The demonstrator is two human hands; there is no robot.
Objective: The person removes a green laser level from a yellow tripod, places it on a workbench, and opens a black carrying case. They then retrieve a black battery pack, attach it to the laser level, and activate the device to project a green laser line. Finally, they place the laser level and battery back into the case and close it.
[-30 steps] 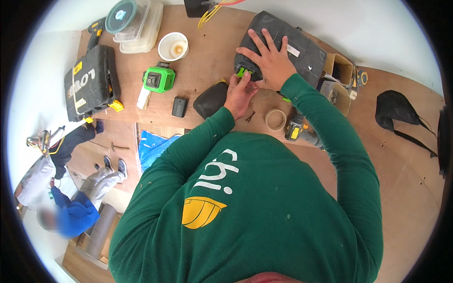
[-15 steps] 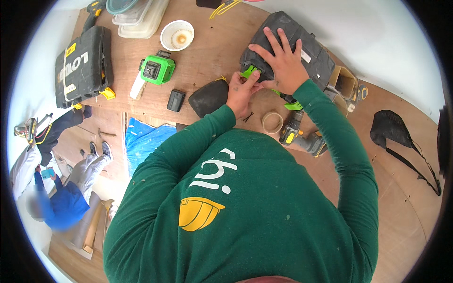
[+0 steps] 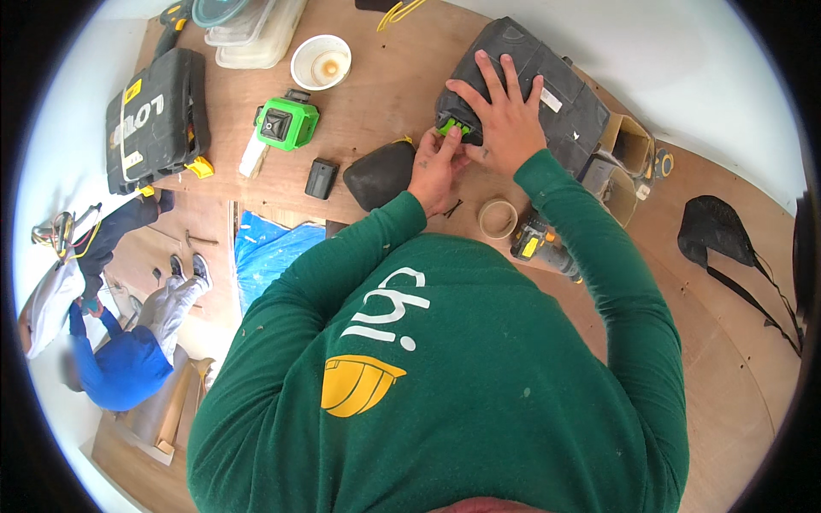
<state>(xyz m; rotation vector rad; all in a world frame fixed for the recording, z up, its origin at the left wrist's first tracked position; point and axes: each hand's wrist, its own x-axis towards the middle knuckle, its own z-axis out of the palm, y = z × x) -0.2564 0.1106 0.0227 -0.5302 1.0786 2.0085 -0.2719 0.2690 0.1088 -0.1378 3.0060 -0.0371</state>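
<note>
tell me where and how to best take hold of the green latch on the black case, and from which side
Probably pinch the green latch by its near edge, coming from the person's side: it sits at the near left end of the black case, whose body lies right behind it and blocks the far side.

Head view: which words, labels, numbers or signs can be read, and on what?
Wording left uncopied; it stands here:
Green sweater: white letters, readable, above a yellow helmet picture.
Black case at left: large white letters.
Dark case under the right hand: white label, too small.
Drill: yellow label, too small.
</note>
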